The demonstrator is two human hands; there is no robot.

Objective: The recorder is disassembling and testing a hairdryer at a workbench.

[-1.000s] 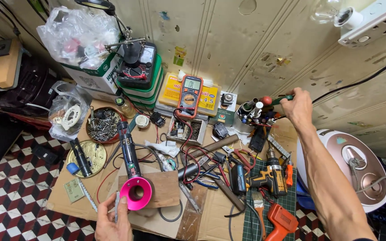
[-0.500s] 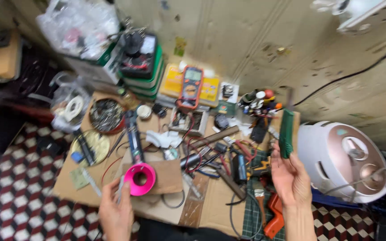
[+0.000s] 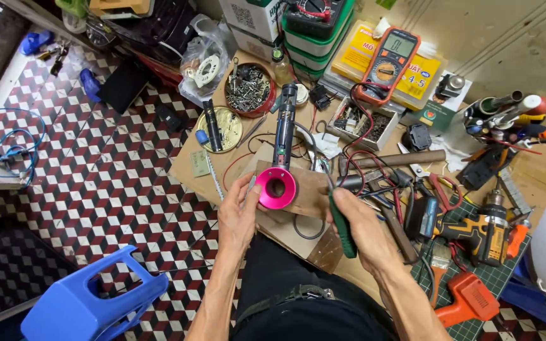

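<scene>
Held: right hand (image 3: 363, 228), lower centre of the frame, fingers closed around a green-handled tool (image 3: 342, 228), its tip pointing up toward the work. Left hand (image 3: 238, 215), just left of it, curled loosely against the pink-ended hair dryer (image 3: 278, 180), thumb and fingers touching the pink ring; a full clasp cannot be confirmed.

Hair dryer: centre of the frame, pink open end toward the person, dark handle running up and away, lying on a brown board (image 3: 308, 189).

Surroundings:
- Orange multimeter (image 3: 389, 63), upper centre, on yellow boxes (image 3: 426, 71).
- Round tin of screws (image 3: 249, 88), upper centre-left; brass-coloured round lid (image 3: 222, 128) just below it.
- Small tray of parts (image 3: 361, 123), right of the dryer handle.
- Cup of pens and tools (image 3: 503, 117), upper right.
- Yellow and black cordless drill (image 3: 475, 230), right, on a green cutting mat (image 3: 507, 278).
- Orange tool (image 3: 469, 300), lower right.
- Blue plastic stool (image 3: 90, 303), lower left, on chequered floor tiles (image 3: 96, 177).
</scene>
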